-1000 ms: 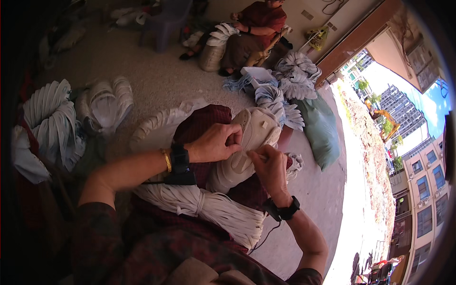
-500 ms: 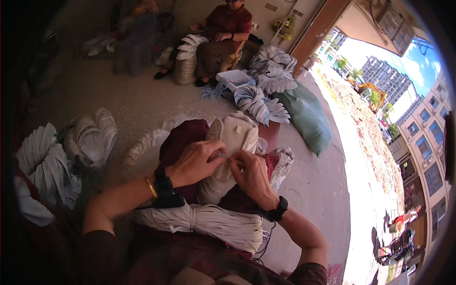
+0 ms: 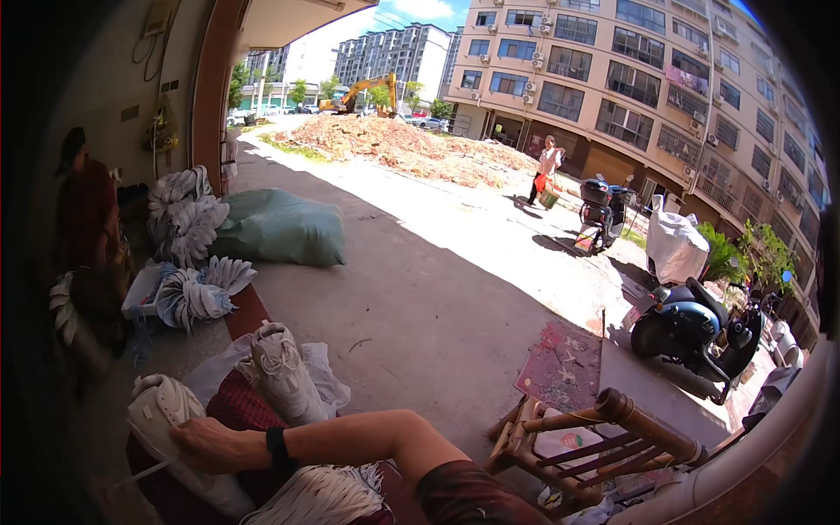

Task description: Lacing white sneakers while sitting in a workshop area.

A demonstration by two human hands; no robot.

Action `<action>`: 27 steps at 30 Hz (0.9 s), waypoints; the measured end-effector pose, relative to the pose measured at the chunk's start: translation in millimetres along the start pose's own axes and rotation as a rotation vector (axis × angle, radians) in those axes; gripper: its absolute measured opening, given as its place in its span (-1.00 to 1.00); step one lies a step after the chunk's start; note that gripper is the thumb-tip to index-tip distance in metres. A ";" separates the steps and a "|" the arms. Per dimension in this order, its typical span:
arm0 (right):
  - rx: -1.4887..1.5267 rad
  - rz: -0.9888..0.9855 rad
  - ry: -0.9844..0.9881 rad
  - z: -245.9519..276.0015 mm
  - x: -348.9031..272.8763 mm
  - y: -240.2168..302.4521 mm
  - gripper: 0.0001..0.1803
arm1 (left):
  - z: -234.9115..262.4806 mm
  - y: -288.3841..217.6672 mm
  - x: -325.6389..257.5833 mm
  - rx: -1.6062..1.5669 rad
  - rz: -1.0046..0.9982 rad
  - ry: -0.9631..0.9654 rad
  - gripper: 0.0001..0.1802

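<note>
My right hand [image 3: 213, 444] pinches a white lace [image 3: 144, 473] at the beige-white shoe [image 3: 164, 408], eight o'clock; I can't tell my unseen left hand's state. Small reddish print marks a white bag [image 3: 555, 430], five o'clock.

A: What type of site is this?
B: By its contents, a small shoe workshop in an open-fronted, ground-level unit.
A: Which items identify it?
B: White shoes [image 3: 160, 404], a bundle of pale laces [image 3: 324, 497], fanned stacks of pale, flat pieces [image 3: 191, 299] and a bulging green sack [image 3: 284, 229].
A: What indicates the open front?
B: Past a brown door frame [image 3: 208, 96], the concrete floor [image 3: 420, 306] extends to sunlit ground with parked scooters [image 3: 687, 328], facing an apartment block [image 3: 604, 87].
</note>
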State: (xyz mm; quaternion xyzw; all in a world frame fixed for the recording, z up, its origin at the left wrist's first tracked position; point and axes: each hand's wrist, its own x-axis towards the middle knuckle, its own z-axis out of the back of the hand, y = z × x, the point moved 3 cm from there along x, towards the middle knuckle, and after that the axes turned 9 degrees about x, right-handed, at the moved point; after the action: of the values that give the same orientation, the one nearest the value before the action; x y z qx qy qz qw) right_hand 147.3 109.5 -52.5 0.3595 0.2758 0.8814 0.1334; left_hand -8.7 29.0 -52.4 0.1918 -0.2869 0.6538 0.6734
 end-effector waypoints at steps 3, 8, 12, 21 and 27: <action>-0.017 0.012 0.037 -9.4 3.6 5.3 -0.82 | 4.8 8.0 -11.3 0.069 0.075 -0.005 -0.80; -0.002 -0.029 0.087 5.8 7.2 6.0 -0.82 | 4.0 21.2 -22.9 0.195 0.193 0.006 -0.79; -0.038 -0.031 0.125 18.0 8.4 22.5 -0.83 | -9.2 19.5 -8.0 0.299 0.246 0.004 -0.78; 0.420 -0.565 0.266 99.8 -44.7 38.5 -0.66 | 21.5 44.3 36.3 0.297 0.288 0.009 -0.74; 0.396 -0.677 0.285 181.2 -75.1 -38.2 -0.50 | 73.2 57.8 -55.7 -0.140 0.199 0.040 -0.79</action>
State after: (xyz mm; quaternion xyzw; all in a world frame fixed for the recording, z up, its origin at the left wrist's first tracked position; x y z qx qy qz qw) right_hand 329.9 178.6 -10.0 0.1416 0.5584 0.7586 0.3044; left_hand -74.8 -56.2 -38.8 0.1017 -0.3358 0.6994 0.6227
